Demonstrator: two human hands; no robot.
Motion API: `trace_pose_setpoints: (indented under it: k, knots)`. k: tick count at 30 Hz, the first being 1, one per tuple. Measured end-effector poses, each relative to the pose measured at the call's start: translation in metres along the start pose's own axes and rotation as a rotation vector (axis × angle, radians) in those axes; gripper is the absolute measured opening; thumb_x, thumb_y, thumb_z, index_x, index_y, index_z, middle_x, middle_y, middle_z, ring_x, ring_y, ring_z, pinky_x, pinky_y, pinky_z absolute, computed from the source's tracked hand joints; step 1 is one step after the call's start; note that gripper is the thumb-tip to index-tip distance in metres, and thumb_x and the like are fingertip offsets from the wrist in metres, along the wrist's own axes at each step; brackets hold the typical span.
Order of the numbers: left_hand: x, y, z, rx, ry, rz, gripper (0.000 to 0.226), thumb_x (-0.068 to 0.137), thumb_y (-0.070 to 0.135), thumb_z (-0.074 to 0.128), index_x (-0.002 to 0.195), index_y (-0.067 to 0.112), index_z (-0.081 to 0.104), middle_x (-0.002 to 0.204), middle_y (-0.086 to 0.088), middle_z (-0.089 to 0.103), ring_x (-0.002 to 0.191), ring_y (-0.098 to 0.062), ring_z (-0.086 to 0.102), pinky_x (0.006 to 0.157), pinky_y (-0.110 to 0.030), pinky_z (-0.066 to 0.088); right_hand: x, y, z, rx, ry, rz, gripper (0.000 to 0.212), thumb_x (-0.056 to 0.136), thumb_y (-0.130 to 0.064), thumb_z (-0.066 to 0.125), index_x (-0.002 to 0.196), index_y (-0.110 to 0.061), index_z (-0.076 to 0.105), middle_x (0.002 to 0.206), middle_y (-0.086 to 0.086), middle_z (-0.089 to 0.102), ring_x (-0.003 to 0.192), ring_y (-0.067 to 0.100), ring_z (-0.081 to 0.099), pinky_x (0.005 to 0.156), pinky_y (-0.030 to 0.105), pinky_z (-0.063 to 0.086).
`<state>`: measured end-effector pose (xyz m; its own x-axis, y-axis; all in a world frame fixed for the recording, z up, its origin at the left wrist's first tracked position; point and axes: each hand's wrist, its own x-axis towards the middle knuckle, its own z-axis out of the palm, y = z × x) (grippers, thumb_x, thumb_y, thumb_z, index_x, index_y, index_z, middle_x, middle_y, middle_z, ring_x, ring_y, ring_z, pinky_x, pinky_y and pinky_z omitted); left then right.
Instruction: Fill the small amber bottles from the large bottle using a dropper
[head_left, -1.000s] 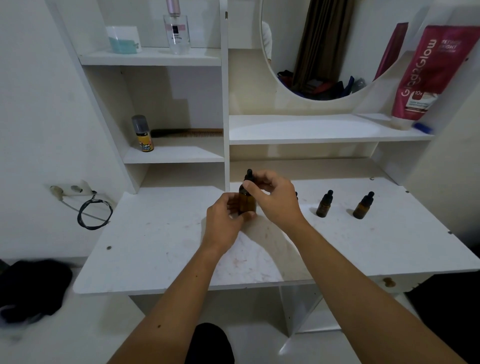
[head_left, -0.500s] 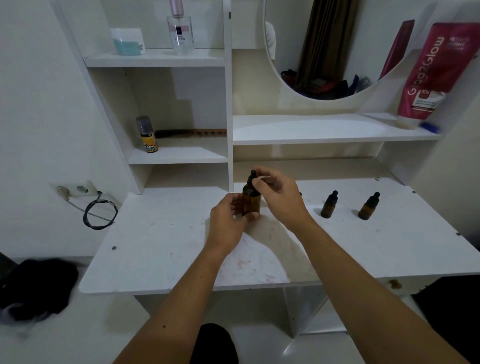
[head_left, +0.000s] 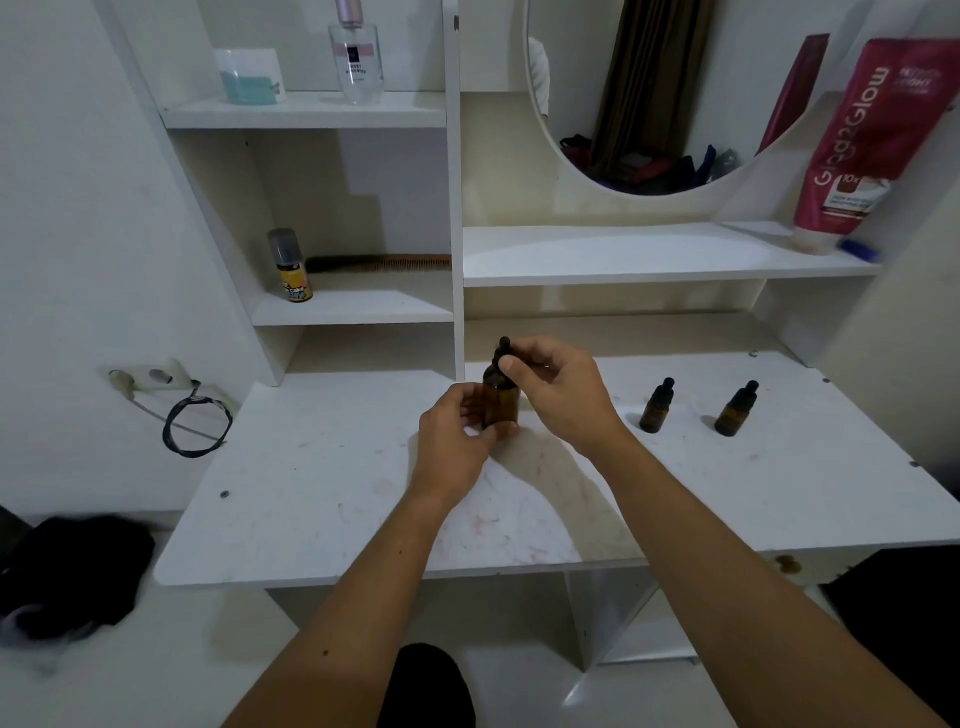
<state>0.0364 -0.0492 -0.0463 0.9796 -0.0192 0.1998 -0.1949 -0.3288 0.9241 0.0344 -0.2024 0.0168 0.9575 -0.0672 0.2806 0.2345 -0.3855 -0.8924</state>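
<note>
The large amber bottle stands upright on the white tabletop, near the middle. My left hand wraps its lower body from the left. My right hand pinches the black dropper cap on top of it with thumb and fingers. Two small amber bottles with black dropper caps stand to the right: one close to my right wrist, the other further right. My right hand hides anything behind it.
Shelves rise behind the table: a small yellow-labelled bottle and a comb on the lower left shelf, a perfume bottle above. A red tube leans at the right. A wall socket and coiled cable hang left.
Both hands stay on the large bottle; my right fingers have shifted slightly on the dropper cap. The camera has drifted a little.
</note>
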Motion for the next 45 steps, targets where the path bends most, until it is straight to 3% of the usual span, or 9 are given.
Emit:
trace_pose_setpoints:
  k: [5, 15, 21, 27, 31, 35, 39, 42, 45]
  knots:
    - [0.000, 0.000, 0.001, 0.017, -0.007, 0.004, 0.049, 0.083, 0.028, 0.085, 0.125, 0.024, 0.061, 0.116, 0.010, 0.069, 0.107, -0.010, 0.066, 0.093, -0.015, 0.051, -0.002, -0.003, 0.006, -0.029, 0.066, -0.005, 0.019, 0.095, -0.023, 0.077, 0.114, -0.018, 0.075, 0.101, -0.008, 0.076, 0.100, 0.005, 0.072, 0.091, 0.016, 0.055]
    - [-0.003, 0.003, 0.002, 0.043, -0.009, -0.018, 0.048, 0.083, 0.029, 0.085, 0.123, 0.028, 0.059, 0.111, 0.016, 0.065, 0.104, -0.006, 0.064, 0.088, -0.009, 0.048, -0.007, -0.008, 0.009, -0.099, 0.109, 0.007, 0.020, 0.094, -0.027, 0.078, 0.112, -0.020, 0.074, 0.097, -0.013, 0.073, 0.092, -0.007, 0.066, 0.078, -0.002, 0.047]
    - [-0.006, 0.006, 0.001, 0.066, -0.003, -0.042, 0.050, 0.085, 0.028, 0.083, 0.130, 0.024, 0.060, 0.113, 0.017, 0.064, 0.104, -0.005, 0.061, 0.083, -0.001, 0.043, -0.008, -0.010, 0.007, -0.072, 0.093, 0.025, 0.024, 0.092, -0.027, 0.080, 0.115, -0.019, 0.076, 0.100, -0.011, 0.076, 0.094, -0.004, 0.070, 0.084, 0.005, 0.052]
    - [-0.014, 0.012, -0.002, 0.053, -0.029, -0.061, 0.059, 0.086, 0.028, 0.082, 0.139, 0.022, 0.057, 0.135, 0.004, 0.065, 0.122, -0.014, 0.061, 0.107, -0.029, 0.046, -0.015, -0.009, 0.008, -0.135, 0.105, -0.016, 0.040, 0.093, -0.029, 0.079, 0.131, -0.020, 0.071, 0.125, -0.004, 0.072, 0.111, 0.011, 0.069, 0.100, 0.026, 0.056]
    - [-0.022, 0.011, -0.006, 0.082, -0.027, -0.065, 0.062, 0.089, 0.033, 0.079, 0.145, 0.024, 0.053, 0.144, 0.004, 0.061, 0.132, -0.019, 0.059, 0.112, -0.045, 0.048, -0.037, -0.004, 0.011, -0.216, 0.127, -0.058, 0.050, 0.098, -0.030, 0.074, 0.143, -0.020, 0.058, 0.138, -0.002, 0.062, 0.122, 0.011, 0.061, 0.108, 0.033, 0.053]
    - [-0.036, 0.007, -0.014, 0.316, -0.040, -0.027, 0.059, 0.097, 0.043, 0.064, 0.151, 0.033, 0.042, 0.157, 0.007, 0.046, 0.141, -0.019, 0.047, 0.118, -0.042, 0.038, -0.067, 0.005, 0.016, -0.323, 0.055, -0.033, 0.052, 0.102, -0.035, 0.065, 0.150, -0.025, 0.049, 0.153, -0.004, 0.053, 0.140, 0.016, 0.051, 0.119, 0.034, 0.039]
    - [-0.050, 0.000, -0.025, 0.610, -0.155, -0.029, 0.070, 0.102, 0.054, 0.047, 0.162, 0.035, 0.018, 0.172, 0.007, 0.012, 0.158, -0.019, 0.016, 0.125, -0.038, 0.016, -0.086, 0.017, 0.020, -0.475, -0.116, 0.051, 0.062, 0.103, -0.049, 0.057, 0.158, -0.033, 0.034, 0.166, -0.009, 0.036, 0.151, 0.016, 0.041, 0.122, 0.029, 0.031]
    - [-0.053, 0.000, -0.031, 0.829, -0.222, -0.013, 0.072, 0.104, 0.061, 0.029, 0.164, 0.029, 0.006, 0.172, 0.005, -0.005, 0.159, -0.019, -0.004, 0.123, -0.035, -0.004, -0.089, 0.025, 0.021, -0.638, -0.218, 0.081, 0.079, 0.103, -0.061, 0.046, 0.166, -0.029, 0.014, 0.175, -0.008, 0.014, 0.161, 0.017, 0.020, 0.128, 0.035, 0.022]
    - [-0.057, 0.000, -0.035, 0.967, -0.294, 0.018, 0.077, 0.098, 0.064, 0.007, 0.164, 0.026, -0.001, 0.172, 0.003, -0.011, 0.158, -0.018, -0.011, 0.128, -0.040, -0.007, -0.090, 0.031, 0.020, -0.792, -0.296, 0.078, 0.082, 0.105, -0.066, 0.031, 0.168, -0.022, 0.002, 0.177, -0.004, -0.003, 0.164, 0.017, -0.002, 0.130, 0.036, 0.006]
